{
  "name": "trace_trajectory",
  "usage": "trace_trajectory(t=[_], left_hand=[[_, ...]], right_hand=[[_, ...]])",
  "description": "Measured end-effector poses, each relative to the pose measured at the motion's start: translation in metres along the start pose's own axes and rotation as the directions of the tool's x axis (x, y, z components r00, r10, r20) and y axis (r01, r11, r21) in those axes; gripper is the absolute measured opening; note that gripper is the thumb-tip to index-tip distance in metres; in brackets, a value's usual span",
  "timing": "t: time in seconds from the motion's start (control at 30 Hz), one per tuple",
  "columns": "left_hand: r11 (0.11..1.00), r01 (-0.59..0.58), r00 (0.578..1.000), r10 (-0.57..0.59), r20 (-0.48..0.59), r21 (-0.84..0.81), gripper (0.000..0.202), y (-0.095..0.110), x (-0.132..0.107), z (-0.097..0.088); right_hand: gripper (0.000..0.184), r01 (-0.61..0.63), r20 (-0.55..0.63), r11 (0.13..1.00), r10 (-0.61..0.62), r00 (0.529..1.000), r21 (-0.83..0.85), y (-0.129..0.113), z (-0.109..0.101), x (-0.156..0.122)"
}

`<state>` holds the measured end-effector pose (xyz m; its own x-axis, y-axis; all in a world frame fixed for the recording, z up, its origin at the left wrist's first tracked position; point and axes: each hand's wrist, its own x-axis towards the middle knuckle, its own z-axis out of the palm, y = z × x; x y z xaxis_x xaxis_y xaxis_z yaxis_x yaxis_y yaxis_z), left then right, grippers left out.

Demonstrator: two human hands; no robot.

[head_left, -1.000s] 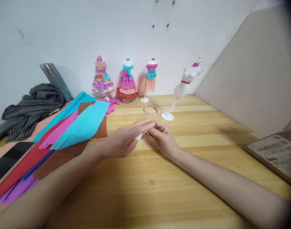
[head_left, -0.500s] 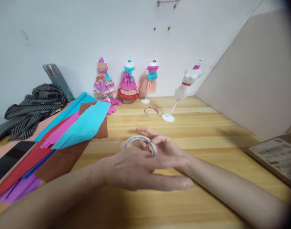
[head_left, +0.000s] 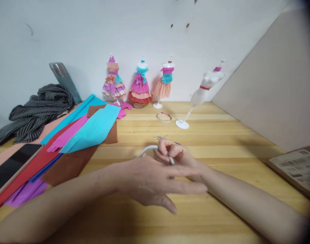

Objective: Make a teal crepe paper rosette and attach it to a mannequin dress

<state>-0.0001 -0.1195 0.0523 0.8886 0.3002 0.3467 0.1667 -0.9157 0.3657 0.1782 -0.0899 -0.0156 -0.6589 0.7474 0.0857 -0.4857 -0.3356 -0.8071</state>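
My left hand (head_left: pixel 150 183) hovers low over the wooden table (head_left: pixel 221 135), fingers stretched out to the right and holding nothing. Just behind it stands a white tape ring (head_left: pixel 147 150), partly hidden by that hand. My right hand (head_left: pixel 174 156) is curled on the ring's right side, fingers pinched on it. Thin metal tips (head_left: pixel 158 138) and a bit of blue stick out of that hand; I cannot make out what tool it is.
Coloured paper sheets (head_left: pixel 91 130) fan out at left beside a dark phone (head_left: pixel 10 167) and a striped cloth (head_left: pixel 40 108). Three dressed mini mannequins (head_left: pixel 140 86) and a bare one (head_left: pixel 204 91) stand at the back, with a small tape ring (head_left: pixel 164 117). A cardboard box (head_left: pixel 294 166) is at right.
My left hand has drawn back toward me and spread flat. The tape ring came into view in my right hand, whose fingers have now curled shut on it. Metal tips now show.
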Motion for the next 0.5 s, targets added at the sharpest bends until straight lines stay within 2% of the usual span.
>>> trace_trajectory(t=[0.03,0.07,0.1,0.13,0.17,0.23,0.33,0.43,0.5], left_hand=[[0.995,-0.097,0.993,0.098,0.067,-0.028,0.045,-0.003,0.002,-0.005],[0.993,-0.105,0.993,0.107,0.058,-0.045,0.044,-0.007,0.003,-0.01],[0.993,-0.106,0.994,0.106,0.005,-0.045,0.041,-0.011,0.004,-0.015],[0.999,-0.044,0.996,0.041,-0.076,-0.03,0.036,-0.016,0.004,-0.019],[0.998,0.066,0.984,-0.065,-0.165,-0.003,0.029,-0.021,0.004,-0.022],[0.959,0.277,0.935,-0.254,-0.249,0.061,0.021,-0.031,0.003,-0.023],[0.875,0.461,0.885,-0.441,-0.149,0.146,0.031,-0.044,0.001,-0.018],[0.842,0.511,0.859,-0.51,-0.053,0.172,0.038,-0.049,0.001,-0.01],[0.838,0.524,0.848,-0.53,0.0,0.153,0.041,-0.048,0.002,-0.011]], right_hand=[[0.005,0.029,-0.087,0.999,-0.031,0.996,-0.024,-0.001,-0.001,0.001],[0.007,0.069,-0.176,0.996,-0.076,0.981,-0.048,-0.002,-0.002,0.002],[0.009,0.115,-0.252,0.991,-0.13,0.959,-0.074,-0.002,-0.003,0.004],[0.011,0.157,-0.313,0.982,-0.184,0.932,-0.107,-0.002,-0.003,0.006],[0.013,0.189,-0.354,0.971,-0.231,0.906,-0.148,-0.001,-0.004,0.008],[0.016,0.217,-0.379,0.949,-0.293,0.878,-0.23,0.004,-0.002,0.011],[0.025,0.209,-0.358,0.924,-0.322,0.877,-0.319,0.012,0.004,0.011],[0.033,0.216,-0.352,0.903,-0.353,0.867,-0.373,0.016,0.009,0.009],[0.035,0.204,-0.364,0.917,-0.331,0.871,-0.344,0.016,0.01,0.008]])
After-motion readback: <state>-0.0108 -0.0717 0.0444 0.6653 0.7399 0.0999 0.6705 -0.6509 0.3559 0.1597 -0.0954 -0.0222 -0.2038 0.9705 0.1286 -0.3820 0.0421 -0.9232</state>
